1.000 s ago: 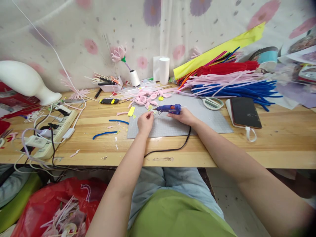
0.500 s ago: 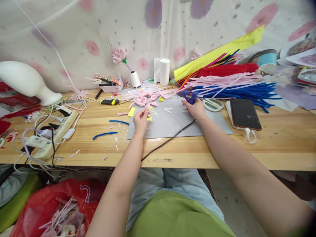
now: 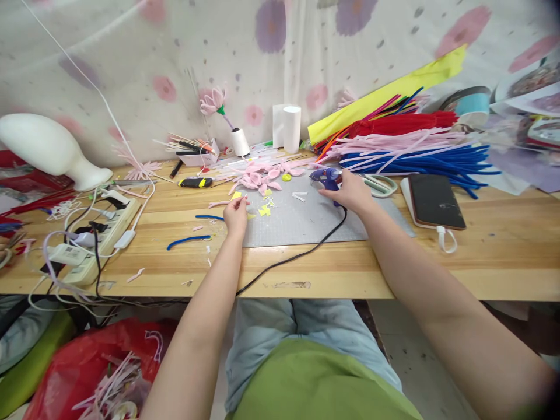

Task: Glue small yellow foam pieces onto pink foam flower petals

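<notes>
Glue gun [image 3: 322,178] sits within curled fingers of the right hand [image 3: 353,191], pointing away from them, presumably sparing skin heat; the left hand [image 3: 236,218] pinches fingertips together, contents indistinct.

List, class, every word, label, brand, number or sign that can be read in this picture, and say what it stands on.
None can be read.
White adapter at the power strip: a printed label, too small to read.
Blue glue gun: no lettering can be made out.
Grey mat: a faint grid, no legible numbers.
</notes>
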